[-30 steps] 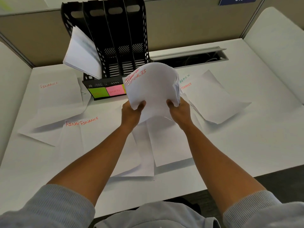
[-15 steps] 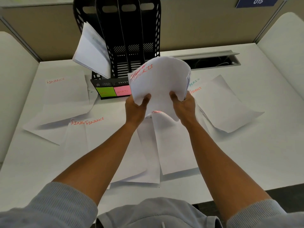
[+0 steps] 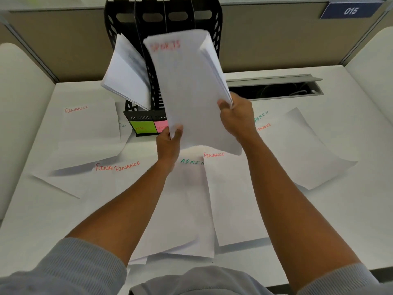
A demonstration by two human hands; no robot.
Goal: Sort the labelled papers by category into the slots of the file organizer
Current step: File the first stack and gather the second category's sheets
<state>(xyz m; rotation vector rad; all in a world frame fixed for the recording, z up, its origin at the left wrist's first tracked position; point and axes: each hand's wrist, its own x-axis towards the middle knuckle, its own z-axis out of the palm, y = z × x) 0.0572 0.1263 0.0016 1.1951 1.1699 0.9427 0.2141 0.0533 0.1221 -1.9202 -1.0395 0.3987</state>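
Both hands hold a stack of white papers [image 3: 191, 90] with SPORTS in red on the top sheet, raised upright in front of the black file organizer [image 3: 148, 20]. My left hand [image 3: 170, 143] pinches its lower left corner. My right hand [image 3: 236, 116] grips its right edge. The organizer's leftmost slot holds a leaning bundle of papers [image 3: 125, 77]. Green [image 3: 142, 127] and pink [image 3: 161, 125] sticky labels sit on the organizer's front; the stack hides the other labels. Loose sheets marked FINANCE [image 3: 85, 124] and ADMIN [image 3: 187, 188] lie spread on the desk.
The white desk [image 3: 350, 220] is bounded by beige partition walls behind and at both sides. An open cable trough [image 3: 274, 90] runs along the back right. More loose sheets [image 3: 302, 150] lie at the right. A blue sign reading 015 [image 3: 350, 11] hangs on the back partition.
The SPORTS stack has risen from low over the desk to upright before the organizer's slots. My right hand moved up its right edge; my left stays at the bottom corner.
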